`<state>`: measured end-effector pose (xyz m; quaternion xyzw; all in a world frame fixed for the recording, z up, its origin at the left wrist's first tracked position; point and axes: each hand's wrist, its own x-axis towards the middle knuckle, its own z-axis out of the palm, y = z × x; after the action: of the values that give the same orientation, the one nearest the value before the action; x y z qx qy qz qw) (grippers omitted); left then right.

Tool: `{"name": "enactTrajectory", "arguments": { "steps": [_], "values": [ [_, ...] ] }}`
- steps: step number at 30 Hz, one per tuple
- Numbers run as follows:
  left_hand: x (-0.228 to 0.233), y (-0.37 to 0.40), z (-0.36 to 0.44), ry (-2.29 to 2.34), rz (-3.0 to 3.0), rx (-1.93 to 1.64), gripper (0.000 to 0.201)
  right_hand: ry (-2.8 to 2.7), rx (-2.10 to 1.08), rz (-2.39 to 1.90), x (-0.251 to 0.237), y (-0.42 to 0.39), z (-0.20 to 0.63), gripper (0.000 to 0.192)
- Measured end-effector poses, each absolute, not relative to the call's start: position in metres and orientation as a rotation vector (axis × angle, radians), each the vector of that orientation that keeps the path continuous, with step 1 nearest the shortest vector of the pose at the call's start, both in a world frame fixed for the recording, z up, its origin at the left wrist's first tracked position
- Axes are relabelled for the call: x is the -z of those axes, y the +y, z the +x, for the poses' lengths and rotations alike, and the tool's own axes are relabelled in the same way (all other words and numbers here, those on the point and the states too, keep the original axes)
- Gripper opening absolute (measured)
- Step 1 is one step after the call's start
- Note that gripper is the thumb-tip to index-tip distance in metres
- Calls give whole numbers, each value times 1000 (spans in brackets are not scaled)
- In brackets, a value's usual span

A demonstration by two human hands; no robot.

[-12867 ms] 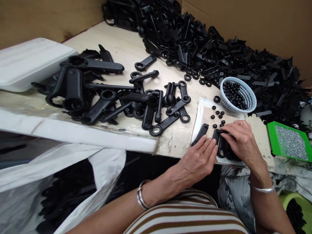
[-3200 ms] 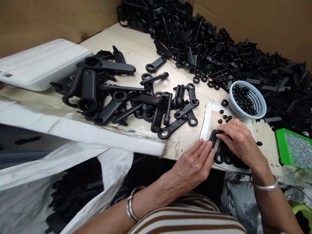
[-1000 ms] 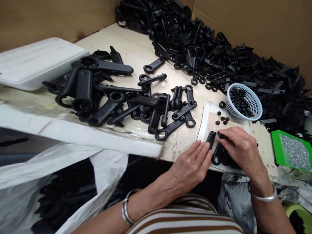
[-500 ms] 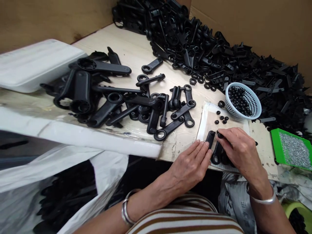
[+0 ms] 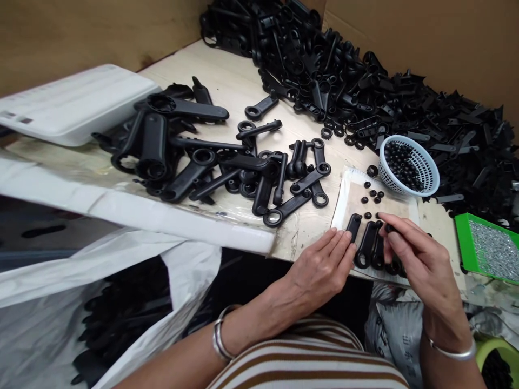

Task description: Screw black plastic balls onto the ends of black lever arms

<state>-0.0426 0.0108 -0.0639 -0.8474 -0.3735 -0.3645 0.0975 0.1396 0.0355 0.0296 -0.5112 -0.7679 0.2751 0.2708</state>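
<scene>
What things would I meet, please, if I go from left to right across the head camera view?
White plastic container → left hand → black ring-ended lever, lying just past that hand → right hand → green tray of small silvery pieces.

Perhaps seven small round pieces (image 5: 364, 200) on one mat (image 5: 341, 204), one basket (image 5: 428, 172)

I see a gap on the table (image 5: 443, 217) between the pad (image 5: 352, 197) and green tray (image 5: 465, 243), but the right hand (image 5: 425, 265) and blue basket (image 5: 425, 175) crowd it.
</scene>
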Motion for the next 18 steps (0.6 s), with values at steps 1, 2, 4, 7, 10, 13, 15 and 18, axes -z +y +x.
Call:
{"name": "enactTrajectory", "arguments": {
  "steps": [1,2,4,7,10,13,15,18],
  "values": [
    [64,11,-43,-1106,-2513,1068,20,-2142,-598,-1362,-29,38,138,31],
    [63,11,-43,-1110,-2516,1062,20,-2206,-458,-1342,-28,41,137,30],
    [63,10,-43,-1115,-2516,1066,20,-2304,-243,-1286,-24,48,135,28],
    [63,10,-43,-1115,-2504,1074,20,-2425,-79,-1230,-17,57,133,21],
    [62,9,-43,-1123,-2507,1050,20,-2543,26,-1224,-12,64,130,17],
    [61,9,-43,-1127,-2505,1058,19,-2638,106,-1237,-11,68,126,13],
    [60,10,-43,-1121,-2504,1068,19,-2683,170,-1268,-11,68,124,10],
    [61,10,-43,-1110,-2507,1080,19,-2749,241,-1305,-13,70,123,7]
  ]
}}
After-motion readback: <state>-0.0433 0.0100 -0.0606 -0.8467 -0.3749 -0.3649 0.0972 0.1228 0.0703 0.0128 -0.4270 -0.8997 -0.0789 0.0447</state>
